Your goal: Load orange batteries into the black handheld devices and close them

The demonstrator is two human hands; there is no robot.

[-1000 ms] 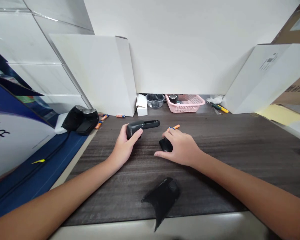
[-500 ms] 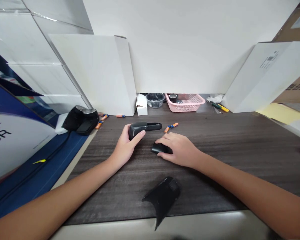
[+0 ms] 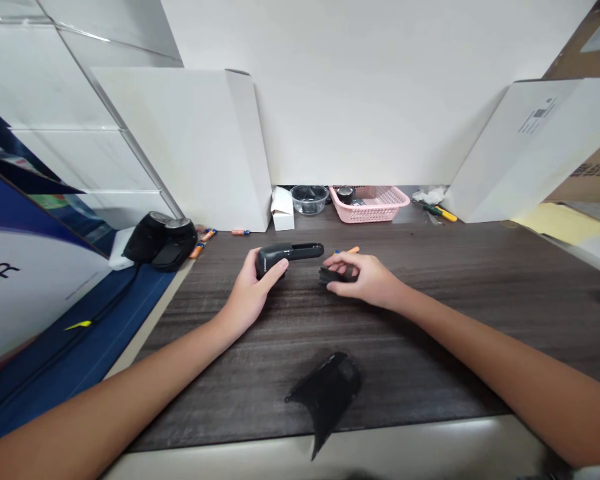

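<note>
From here I can't see the part of a black piece (image 3: 329, 275) behind the right hand (image 3: 373, 283), which partly blocks an orange battery (image 3: 353, 250). The tiny label (image 3: 538, 115) is unreadable; the left edge crops a lettered box (image 3: 45, 300).

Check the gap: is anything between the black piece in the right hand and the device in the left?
Nothing visible stands between the piece in the right hand and the device in the left hand; tabletop shows there. An orange battery lies beyond the right hand, outside that gap; a curved cover lies at the tabletop's front edge.
</note>
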